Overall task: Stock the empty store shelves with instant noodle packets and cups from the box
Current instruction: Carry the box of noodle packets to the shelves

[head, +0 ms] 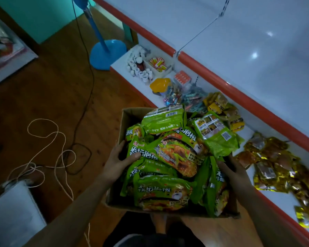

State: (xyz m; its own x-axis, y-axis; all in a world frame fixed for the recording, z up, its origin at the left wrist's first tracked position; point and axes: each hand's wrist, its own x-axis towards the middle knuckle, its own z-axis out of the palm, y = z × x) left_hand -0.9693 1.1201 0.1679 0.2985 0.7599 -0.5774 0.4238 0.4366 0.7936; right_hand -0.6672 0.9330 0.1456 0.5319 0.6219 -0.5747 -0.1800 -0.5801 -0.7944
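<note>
A brown cardboard box (128,118) sits on the floor in front of me, heaped with several green instant noodle packets (175,154). My left hand (118,161) reaches into the box's left side, its fingers closed around the edge of a green packet in the pile. My right hand (234,173) is at the right side of the box, pressed against the packets there; its fingers are partly hidden behind them. The white upper shelf (248,43) with a red front strip is bare.
The lower shelf (132,81) holds small white bottles (139,68), a yellow lid, wrapped sweets and gold foil snack packs (275,168). A blue fan base (107,54) with its black cable and a loose white cord (43,157) lie on the wooden floor to the left.
</note>
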